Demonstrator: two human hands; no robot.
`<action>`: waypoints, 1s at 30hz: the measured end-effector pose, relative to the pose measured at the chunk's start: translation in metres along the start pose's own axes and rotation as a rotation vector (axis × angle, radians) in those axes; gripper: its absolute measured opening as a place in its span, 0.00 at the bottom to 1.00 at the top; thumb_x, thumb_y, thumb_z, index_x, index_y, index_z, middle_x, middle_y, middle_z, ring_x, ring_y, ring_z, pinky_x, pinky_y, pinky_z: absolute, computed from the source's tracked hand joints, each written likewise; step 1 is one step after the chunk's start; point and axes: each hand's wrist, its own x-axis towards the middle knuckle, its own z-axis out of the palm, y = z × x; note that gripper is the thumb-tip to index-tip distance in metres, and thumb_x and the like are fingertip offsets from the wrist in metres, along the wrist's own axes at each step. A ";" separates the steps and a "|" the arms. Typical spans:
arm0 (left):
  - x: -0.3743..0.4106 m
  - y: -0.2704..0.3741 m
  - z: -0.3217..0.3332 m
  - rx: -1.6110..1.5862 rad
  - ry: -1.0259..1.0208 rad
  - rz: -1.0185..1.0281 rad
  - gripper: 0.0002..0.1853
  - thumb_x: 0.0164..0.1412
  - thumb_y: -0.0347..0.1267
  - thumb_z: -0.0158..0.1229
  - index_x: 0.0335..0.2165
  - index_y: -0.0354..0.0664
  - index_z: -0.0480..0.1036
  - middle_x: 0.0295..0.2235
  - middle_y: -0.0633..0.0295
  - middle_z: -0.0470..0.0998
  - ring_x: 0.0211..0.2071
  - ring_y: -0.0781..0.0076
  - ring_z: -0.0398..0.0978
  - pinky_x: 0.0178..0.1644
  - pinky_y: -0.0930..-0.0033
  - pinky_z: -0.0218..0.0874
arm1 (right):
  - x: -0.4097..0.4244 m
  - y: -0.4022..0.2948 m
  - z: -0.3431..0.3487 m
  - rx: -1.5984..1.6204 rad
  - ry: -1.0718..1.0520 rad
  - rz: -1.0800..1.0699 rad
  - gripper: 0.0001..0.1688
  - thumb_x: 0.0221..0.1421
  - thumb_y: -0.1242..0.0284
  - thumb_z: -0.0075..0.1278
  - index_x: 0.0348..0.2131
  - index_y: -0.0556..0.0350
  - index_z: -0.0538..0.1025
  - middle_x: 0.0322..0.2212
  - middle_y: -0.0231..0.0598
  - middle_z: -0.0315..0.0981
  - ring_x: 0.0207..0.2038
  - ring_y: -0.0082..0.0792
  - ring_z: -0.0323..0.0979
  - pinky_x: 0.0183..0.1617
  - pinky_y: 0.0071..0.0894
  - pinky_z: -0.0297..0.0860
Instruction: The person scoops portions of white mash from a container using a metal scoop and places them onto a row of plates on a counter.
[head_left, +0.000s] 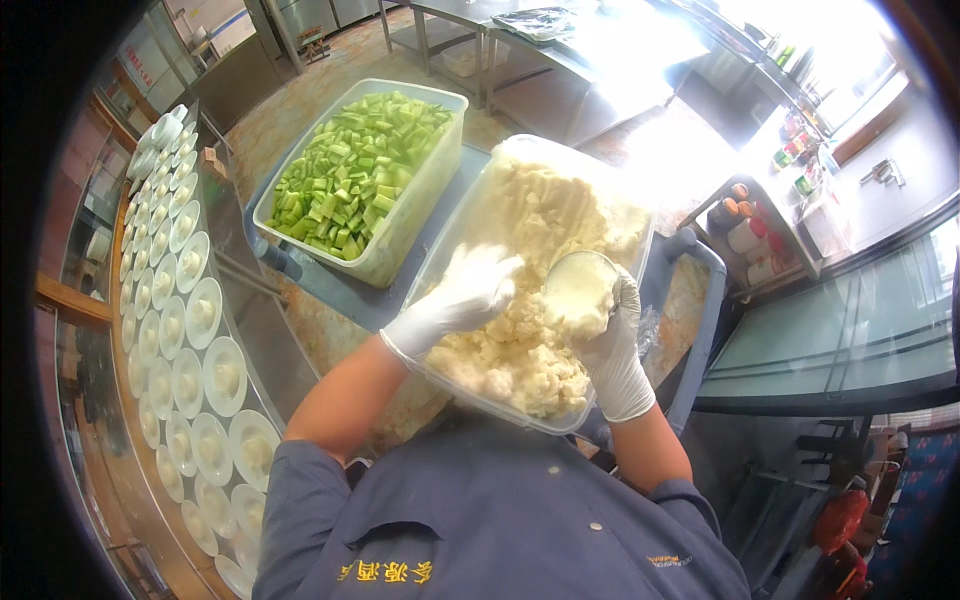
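A clear plastic tub (450, 244) of pale mash, which looks like mashed potato (517, 360), stands before me on a blue-grey cart. My right hand (611, 349), in a white glove, holds a small round bowl (581, 277) tilted over the tub, with pale mash in and at its lip. My left hand (476, 289), gloved too, is over the tub's left part with its fingers curled; whether it holds mash cannot be told. Left of this tub, a second plastic tub (427, 195) holds chopped green vegetable pieces (352, 172), probably cucumber.
Many white plates (202, 311), most with a pale mound, stand in rows on a long counter at the left. The cart (697, 330) has a raised handle at the right. Steel tables (540, 67) are at the back, and a shelf (780, 266) with jars is at the right.
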 end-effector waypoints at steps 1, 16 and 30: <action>-0.005 0.001 0.000 0.027 0.099 0.101 0.28 0.54 0.23 0.55 0.55 0.42 0.72 0.52 0.45 0.74 0.56 0.42 0.70 0.63 0.53 0.60 | 0.001 -0.003 -0.001 0.065 0.009 -0.008 0.31 0.58 0.51 0.53 0.53 0.50 0.74 0.48 0.41 0.77 0.51 0.43 0.76 0.56 0.50 0.75; 0.019 0.087 0.002 -1.134 0.455 -0.088 0.14 0.64 0.33 0.64 0.43 0.34 0.78 0.36 0.58 0.82 0.37 0.72 0.79 0.43 0.70 0.70 | 0.007 0.049 0.002 -0.512 0.109 -0.231 0.28 0.68 0.59 0.54 0.60 0.49 0.66 0.49 0.35 0.75 0.50 0.27 0.74 0.51 0.31 0.74; 0.015 0.079 0.002 -1.478 0.323 -0.301 0.27 0.76 0.37 0.41 0.62 0.26 0.64 0.61 0.46 0.70 0.63 0.59 0.67 0.69 0.65 0.53 | -0.003 0.019 0.010 -0.213 -0.111 -0.207 0.20 0.62 0.70 0.51 0.52 0.54 0.74 0.46 0.36 0.76 0.49 0.30 0.74 0.58 0.32 0.70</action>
